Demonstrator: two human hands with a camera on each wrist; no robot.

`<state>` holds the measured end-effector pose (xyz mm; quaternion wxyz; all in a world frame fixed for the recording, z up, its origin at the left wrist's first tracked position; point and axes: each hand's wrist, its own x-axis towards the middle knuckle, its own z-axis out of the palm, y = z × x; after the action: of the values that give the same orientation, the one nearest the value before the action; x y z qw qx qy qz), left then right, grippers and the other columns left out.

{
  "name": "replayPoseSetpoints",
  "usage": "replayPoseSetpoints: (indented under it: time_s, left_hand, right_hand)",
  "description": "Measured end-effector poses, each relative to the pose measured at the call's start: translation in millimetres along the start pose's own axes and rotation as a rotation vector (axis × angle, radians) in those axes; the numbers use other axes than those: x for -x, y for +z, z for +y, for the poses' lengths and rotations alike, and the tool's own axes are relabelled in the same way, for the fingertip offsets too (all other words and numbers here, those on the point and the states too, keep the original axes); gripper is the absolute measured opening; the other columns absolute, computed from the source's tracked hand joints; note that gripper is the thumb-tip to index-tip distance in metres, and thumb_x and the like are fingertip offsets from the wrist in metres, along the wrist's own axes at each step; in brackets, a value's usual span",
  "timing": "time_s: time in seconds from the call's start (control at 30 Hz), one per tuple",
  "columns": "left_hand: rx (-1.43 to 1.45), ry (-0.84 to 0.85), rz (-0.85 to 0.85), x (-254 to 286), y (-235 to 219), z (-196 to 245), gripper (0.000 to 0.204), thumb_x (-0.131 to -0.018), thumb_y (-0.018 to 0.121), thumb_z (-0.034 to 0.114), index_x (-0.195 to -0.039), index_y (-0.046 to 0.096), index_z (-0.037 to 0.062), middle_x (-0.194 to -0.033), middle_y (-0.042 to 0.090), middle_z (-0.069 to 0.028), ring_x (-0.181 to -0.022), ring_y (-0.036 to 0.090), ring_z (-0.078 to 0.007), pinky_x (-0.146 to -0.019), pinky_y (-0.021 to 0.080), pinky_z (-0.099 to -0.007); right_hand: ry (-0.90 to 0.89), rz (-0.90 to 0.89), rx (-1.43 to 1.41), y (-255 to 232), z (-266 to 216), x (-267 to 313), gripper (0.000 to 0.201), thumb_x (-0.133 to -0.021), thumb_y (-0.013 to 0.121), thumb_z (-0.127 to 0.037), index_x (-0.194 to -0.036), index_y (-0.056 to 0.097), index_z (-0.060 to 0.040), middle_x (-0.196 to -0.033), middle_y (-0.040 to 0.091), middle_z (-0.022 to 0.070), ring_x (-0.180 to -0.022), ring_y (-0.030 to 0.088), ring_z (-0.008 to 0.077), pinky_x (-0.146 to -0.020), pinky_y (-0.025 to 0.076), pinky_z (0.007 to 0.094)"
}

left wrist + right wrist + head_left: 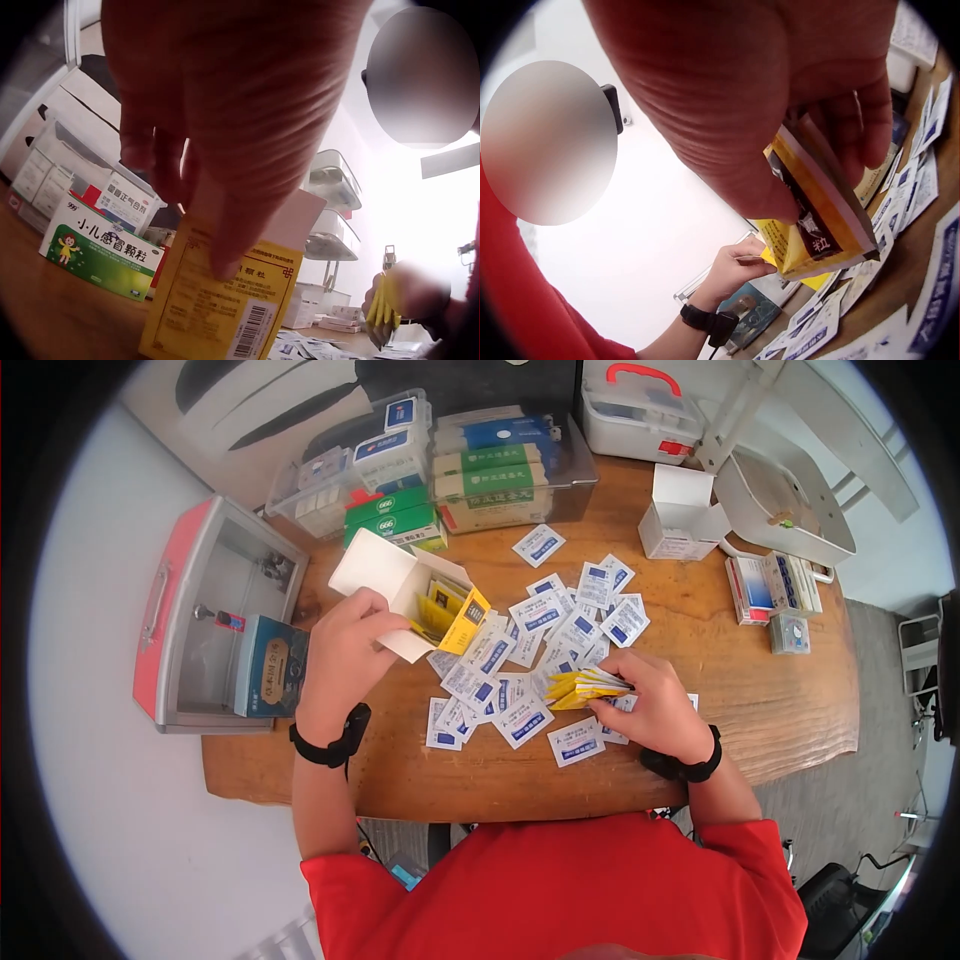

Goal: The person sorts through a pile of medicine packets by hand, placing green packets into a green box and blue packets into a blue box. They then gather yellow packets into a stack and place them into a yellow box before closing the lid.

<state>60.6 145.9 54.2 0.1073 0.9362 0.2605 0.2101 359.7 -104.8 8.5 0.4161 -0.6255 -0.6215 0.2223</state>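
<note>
My left hand [345, 650] grips a yellow medicine box [468, 623] by its side, with the thumb on its printed face in the left wrist view. The box's white flaps stand open, and yellow sachets [436, 607] show inside. To the right, my right hand [655, 705] pinches a small stack of yellow granule sachets [578, 688] between thumb and fingers. In the right wrist view the stack [821, 225] hangs below the palm. Between and under both hands lie many white-and-blue packets [522, 720], loosely heaped on the wooden table.
Behind stand clear bins of medicine boxes [575, 495] and green boxes [395, 518]. An open white carton [683, 525] and small boxes [770, 588] sit at the right, near a white tub [780, 510]. A red-and-silver case [185, 625] and blue box [272, 668] stand left.
</note>
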Motion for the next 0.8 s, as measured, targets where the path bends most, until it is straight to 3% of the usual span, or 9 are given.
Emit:
replayPoseSetpoints:
  time_s: [0.37,0.47,0.7,0.8]
  left_hand:
    - [-0.342,0.183,0.283,23.0,21.6,22.1,0.021,-0.071,0.077,0.001,-0.09,0.072,0.009,-0.087,0.058,-0.0035,-0.077,0.063,-0.0235,-0.065,0.052,-0.0385]
    - [-0.366,0.161,0.366,15.9,25.8,19.2,0.027,-0.068,0.077,-0.002,-0.093,0.073,0.0081,-0.087,0.059,-0.0052,-0.077,0.063,-0.0275,-0.065,0.052,-0.0413]
    - [-0.365,0.212,0.222,11.6,66.0,25.7,0.012,-0.073,0.071,0.003,-0.075,0.06,0.0067,-0.083,0.058,-0.0069,-0.08,0.062,-0.0277,-0.071,0.054,-0.0418]
    - [-0.36,0.204,0.201,13.9,69.2,27.1,0.012,-0.072,0.071,0.003,-0.076,0.061,0.0053,-0.085,0.059,-0.0072,-0.084,0.062,-0.0275,-0.074,0.054,-0.041]
  right_hand:
    - [-0.003,-0.014,-0.009,8.6,-1.9,-2.8,0.027,-0.082,0.086,-0.004,-0.104,0.071,0.0025,-0.095,0.073,0.0161,-0.086,0.072,0.0339,-0.075,0.058,0.0403]
    - [-0.015,-0.014,0.0,10.1,-5.5,-3.1,0.028,-0.082,0.086,-0.003,-0.104,0.071,0.0025,-0.095,0.073,0.0163,-0.086,0.073,0.0338,-0.075,0.058,0.0401]
    - [-0.081,-0.007,0.064,13.4,-11.5,-4.4,0.028,-0.082,0.085,-0.002,-0.106,0.07,0.0016,-0.097,0.073,0.0161,-0.087,0.072,0.0344,-0.076,0.058,0.0403]
    - [-0.125,-0.002,0.089,15.2,-16.8,-9.7,0.029,-0.082,0.085,-0.002,-0.106,0.07,0.0002,-0.1,0.073,0.0157,-0.089,0.072,0.0349,-0.077,0.058,0.0413]
